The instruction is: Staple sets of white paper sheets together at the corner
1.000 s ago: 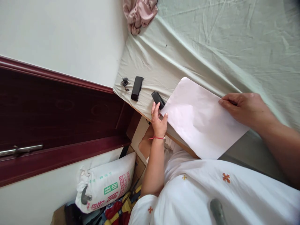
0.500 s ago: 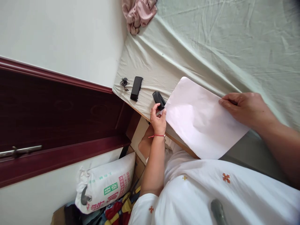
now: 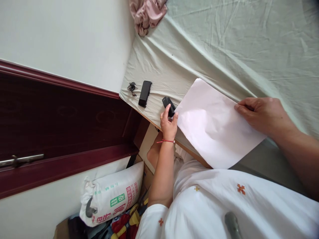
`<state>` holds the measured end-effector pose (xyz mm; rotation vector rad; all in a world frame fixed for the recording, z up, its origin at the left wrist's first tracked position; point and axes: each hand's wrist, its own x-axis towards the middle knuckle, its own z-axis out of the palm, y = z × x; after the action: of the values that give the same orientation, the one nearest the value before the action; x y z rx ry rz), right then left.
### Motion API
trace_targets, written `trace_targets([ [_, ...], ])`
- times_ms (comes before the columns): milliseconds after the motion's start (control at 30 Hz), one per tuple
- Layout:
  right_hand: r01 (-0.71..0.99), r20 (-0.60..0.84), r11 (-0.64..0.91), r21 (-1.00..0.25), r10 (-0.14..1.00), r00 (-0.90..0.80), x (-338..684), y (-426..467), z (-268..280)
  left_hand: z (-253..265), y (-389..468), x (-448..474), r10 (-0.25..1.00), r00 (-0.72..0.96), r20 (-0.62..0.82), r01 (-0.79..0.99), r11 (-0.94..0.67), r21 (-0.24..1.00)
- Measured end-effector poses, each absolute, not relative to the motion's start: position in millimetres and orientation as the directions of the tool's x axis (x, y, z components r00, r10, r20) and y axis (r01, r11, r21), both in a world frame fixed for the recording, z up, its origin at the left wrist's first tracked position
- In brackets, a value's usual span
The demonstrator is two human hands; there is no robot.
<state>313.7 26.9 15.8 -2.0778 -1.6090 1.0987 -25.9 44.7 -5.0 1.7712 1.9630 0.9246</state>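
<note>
My left hand is closed around the near end of a small black stapler-like tool, index finger on top and thumb near the paper. Its exact kind is hard to make out. The left corner of a white sheet of paper meets the tool's side; whether it lies inside the jaw is hidden. My right hand pinches the sheet's right edge between thumb and fingers. The sheet slants over the bed's edge, its near part close to my shirt.
A black rectangular case-like object and a bunch of keys lie on the pale green bedsheet. Pink cloth sits at the far corner. Below left are a dark red door and a white sack.
The paper and my right hand have shifted slightly right. My left index finger has moved up onto the black tool, with the thumb a little lifted.
</note>
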Motion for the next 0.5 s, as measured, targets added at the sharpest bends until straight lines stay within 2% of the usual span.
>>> trace_targets([
  [267,0.680,-0.382,-0.342,-0.648,0.919,0.098,313,28,15,6,36,-22,0.955,-0.089,0.284,0.921,-0.030,0.388],
  [500,0.663,-0.367,-0.347,-0.664,0.923,0.116,314,26,15,11,25,-20,0.965,-0.091,0.247,0.910,-0.020,0.413],
])
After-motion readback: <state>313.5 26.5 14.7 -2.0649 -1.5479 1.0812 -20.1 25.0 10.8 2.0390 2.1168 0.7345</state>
